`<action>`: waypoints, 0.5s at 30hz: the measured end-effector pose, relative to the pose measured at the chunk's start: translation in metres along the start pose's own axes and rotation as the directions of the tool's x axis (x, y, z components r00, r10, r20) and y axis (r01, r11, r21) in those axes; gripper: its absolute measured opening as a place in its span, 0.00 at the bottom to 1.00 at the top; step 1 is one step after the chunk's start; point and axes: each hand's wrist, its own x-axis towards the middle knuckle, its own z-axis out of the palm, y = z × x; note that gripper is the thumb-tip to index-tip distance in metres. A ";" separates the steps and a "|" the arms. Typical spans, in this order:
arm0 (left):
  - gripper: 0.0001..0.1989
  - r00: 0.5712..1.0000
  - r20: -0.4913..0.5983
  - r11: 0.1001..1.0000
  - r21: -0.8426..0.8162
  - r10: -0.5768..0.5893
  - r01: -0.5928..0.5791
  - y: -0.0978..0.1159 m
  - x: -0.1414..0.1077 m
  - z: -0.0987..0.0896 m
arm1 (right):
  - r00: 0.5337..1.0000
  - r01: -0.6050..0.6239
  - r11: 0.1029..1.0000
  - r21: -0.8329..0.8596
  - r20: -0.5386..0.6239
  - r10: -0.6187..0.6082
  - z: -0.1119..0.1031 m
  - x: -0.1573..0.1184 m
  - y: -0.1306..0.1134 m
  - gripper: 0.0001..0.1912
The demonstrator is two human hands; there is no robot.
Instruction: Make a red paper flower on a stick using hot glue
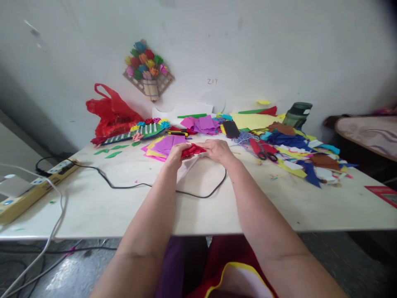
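Observation:
A crumpled piece of red paper (192, 150) is held up over the middle of the table, between my two hands. My left hand (178, 155) is closed on its left side. Pinching its right end, my right hand (218, 150) has its fingers pressed together. The fingertips are partly hidden by the paper and the backs of the hands. Just left of my left hand lies a stack of purple, yellow and pink paper sheets (166, 145). A thin black cord (198, 196) curves across the white table (207, 219) below my hands.
Scissors (267, 155) and a heap of paper scraps (310, 153) lie on the right, with a dark bottle (297, 115) behind. A phone (231, 129) rests at the back. On the left are a red plastic bag (113, 109), green paper leaves (113, 155) and a power strip (37, 186).

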 end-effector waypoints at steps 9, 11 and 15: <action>0.04 0.997 -0.047 0.997 -0.055 -0.064 0.061 0.006 -0.003 0.004 | 0.999 0.050 0.993 -0.102 -0.012 -0.052 0.004 0.002 0.002 0.26; 0.05 0.996 -0.045 0.995 -0.074 -0.071 0.068 0.007 -0.003 0.004 | 0.998 0.052 0.993 -0.106 -0.012 -0.054 0.003 0.002 0.002 0.26; 0.07 0.997 -0.042 0.997 -0.054 -0.066 0.064 0.008 -0.004 0.004 | 0.998 0.059 0.993 -0.098 -0.007 -0.060 0.000 0.001 0.000 0.26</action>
